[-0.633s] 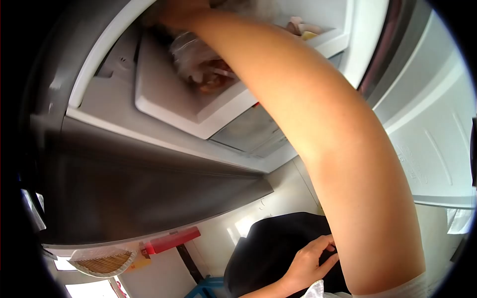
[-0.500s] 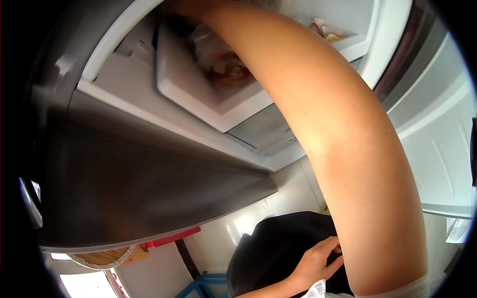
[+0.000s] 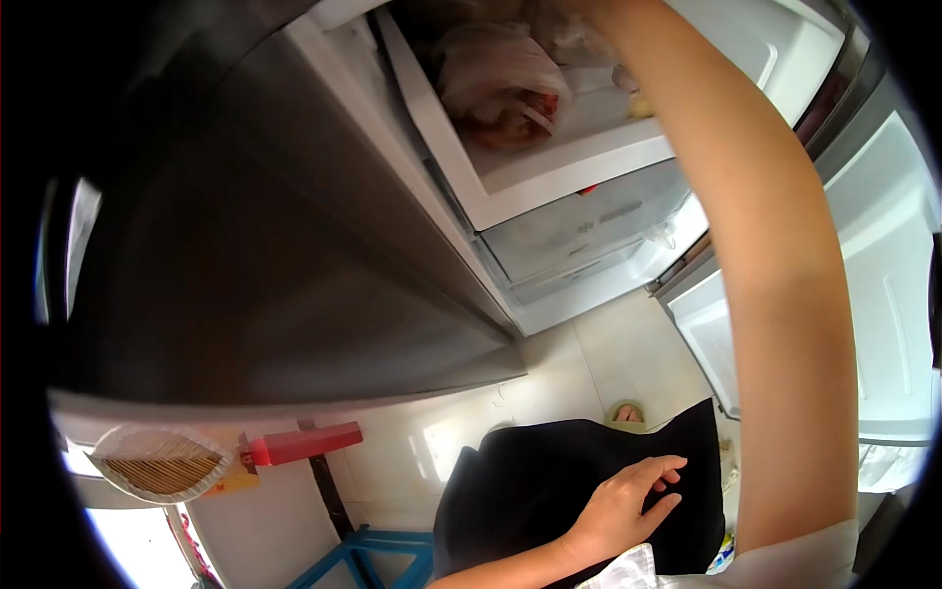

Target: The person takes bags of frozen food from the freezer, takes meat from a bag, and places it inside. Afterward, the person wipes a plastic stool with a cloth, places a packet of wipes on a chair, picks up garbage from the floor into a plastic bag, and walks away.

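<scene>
My right arm reaches up across the right side of the view to the fridge compartment, and its hand is cut off by the top edge. Below the arm's upper end, a white pulled-out drawer (image 3: 579,177) holds a plastic bag (image 3: 500,74) with reddish contents, and a small yellowish item (image 3: 641,105) lies beside the arm. My left hand (image 3: 628,506) is over the black garment (image 3: 510,491) on my lap, thumb and forefinger apart, with nothing in it.
A dark door (image 3: 265,265) fills the left. Another open door (image 3: 888,294), pale inside, is at the right. Under the drawer sits a translucent drawer (image 3: 589,231). Lower left are a woven basket (image 3: 162,466), a red object (image 3: 304,444) and a blue frame (image 3: 392,545). A slippered foot (image 3: 626,414) shows.
The view has shifted, so the drawer and bag appear further right. My right hand has left the frame at the top. My left hand's fingers now show clear of the right arm.
</scene>
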A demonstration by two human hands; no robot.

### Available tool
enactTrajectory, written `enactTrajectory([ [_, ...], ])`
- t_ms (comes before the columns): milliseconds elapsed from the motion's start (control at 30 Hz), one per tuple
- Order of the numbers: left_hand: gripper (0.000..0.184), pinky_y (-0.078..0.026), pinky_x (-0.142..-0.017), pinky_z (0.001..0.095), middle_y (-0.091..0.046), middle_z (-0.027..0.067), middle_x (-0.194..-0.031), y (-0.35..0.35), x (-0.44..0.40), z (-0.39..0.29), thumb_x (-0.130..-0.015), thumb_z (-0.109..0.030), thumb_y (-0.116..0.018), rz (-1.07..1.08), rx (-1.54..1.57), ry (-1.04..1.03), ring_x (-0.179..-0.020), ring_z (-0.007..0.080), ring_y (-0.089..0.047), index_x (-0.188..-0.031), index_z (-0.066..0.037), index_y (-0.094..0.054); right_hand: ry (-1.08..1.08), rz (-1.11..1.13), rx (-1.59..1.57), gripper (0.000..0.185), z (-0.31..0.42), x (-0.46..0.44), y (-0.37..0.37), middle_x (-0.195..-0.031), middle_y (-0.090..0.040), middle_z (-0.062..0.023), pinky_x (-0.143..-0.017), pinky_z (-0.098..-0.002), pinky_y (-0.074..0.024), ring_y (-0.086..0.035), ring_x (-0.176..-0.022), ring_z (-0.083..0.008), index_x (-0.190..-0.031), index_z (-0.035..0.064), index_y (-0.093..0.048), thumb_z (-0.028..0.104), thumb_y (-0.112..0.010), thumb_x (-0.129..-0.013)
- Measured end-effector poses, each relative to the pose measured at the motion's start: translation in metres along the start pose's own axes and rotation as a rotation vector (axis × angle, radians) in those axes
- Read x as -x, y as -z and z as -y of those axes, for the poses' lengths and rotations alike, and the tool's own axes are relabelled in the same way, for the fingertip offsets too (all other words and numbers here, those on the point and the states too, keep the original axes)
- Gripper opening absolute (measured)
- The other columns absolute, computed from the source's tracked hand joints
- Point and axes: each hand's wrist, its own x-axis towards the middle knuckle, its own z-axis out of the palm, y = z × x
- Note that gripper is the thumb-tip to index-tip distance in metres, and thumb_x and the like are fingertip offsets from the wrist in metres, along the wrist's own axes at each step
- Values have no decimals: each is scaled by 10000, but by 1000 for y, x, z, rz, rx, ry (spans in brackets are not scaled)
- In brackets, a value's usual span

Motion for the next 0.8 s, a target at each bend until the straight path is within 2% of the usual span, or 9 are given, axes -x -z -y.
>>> enactTrajectory([
  [167, 412, -534, -699, 305, -638, 97, -975, -11, -2, -6, -814, -71, -667, 18, -44, -54, -834, 207, -641, -1204, -46, -537, -332, 60, -412, 429, 4, 12, 62, -1150, -561, -177, -871, -451, -445, -545, -1031, -307, -1273, 32, -469, 258, -488, -909],
  [267, 410, -536, -699, 312, -637, 102, -978, -13, 1, -3, -811, -69, -668, 13, -78, -98, -834, 217, -642, -1199, -42, -538, -408, 83, -341, 391, -9, 26, 88, -1090, -606, -179, -826, -444, -489, -598, -969, -298, -1244, 23, -497, 232, -487, -913],
  [300, 411, -537, -698, 314, -636, 104, -980, -13, 3, -2, -810, -68, -668, 13, -88, -115, -835, 221, -642, -1198, -41, -537, -361, 115, -222, 379, -13, 33, 95, -1070, -621, -179, -811, -441, -504, -616, -948, -295, -1234, 20, -506, 223, -486, -914],
  [367, 415, -536, -699, 312, -637, 102, -980, -13, 6, -4, -806, -68, -672, 29, -89, -105, -834, 222, -642, -1198, -42, -537, 129, 246, 521, 298, -23, 42, 105, -1034, -636, -195, -807, -390, -498, -634, -892, -289, -1117, -14, -582, 175, -454, -926],
  [467, 417, -534, -697, 306, -637, 99, -980, -16, 2, -3, -804, -69, -676, 58, -98, -67, -836, 220, -642, -1197, -43, -538, 78, 255, 601, 263, -62, 31, 119, -1027, -633, -222, -817, -371, -488, -620, -920, -317, -1070, -33, -595, 121, -444, -920],
  [500, 416, -533, -696, 304, -637, 97, -981, -16, 1, -3, -804, -69, -677, 65, -105, -55, -838, 219, -642, -1196, -44, -539, 54, 232, 583, 227, -66, 34, 118, -1003, -632, -247, -813, -387, -484, -607, -927, -357, -1022, -48, -607, 84, -482, -887],
  [600, 411, -530, -693, 298, -639, 94, -978, -15, -2, -6, -805, -66, -678, 66, -120, -34, -845, 213, -642, -1193, -45, -545, 536, 475, 958, 220, -91, 30, 121, -951, -645, -244, -806, -385, -483, -607, -930, -354, -1000, -53, -614, 51, -522, -830],
  [700, 409, -529, -705, 294, -640, 94, -975, -13, -3, -4, -804, -53, -678, 67, -115, -9, -852, 208, -643, -1192, -42, -551, 185, 433, 530, 246, -46, 52, 125, -989, -642, -232, -823, -375, -480, -607, -937, -340, -1001, -34, -627, 42, -539, -784],
  [800, 418, -528, -722, 289, -642, 92, -972, -13, -2, -1, -800, -38, -678, 65, -88, 1, -849, 203, -641, -1200, -38, -553, 112, 693, 523, 262, -6, 69, 138, -1025, -631, -233, -844, -377, -467, -597, -968, -332, -1016, -24, -628, 59, -547, -782],
])
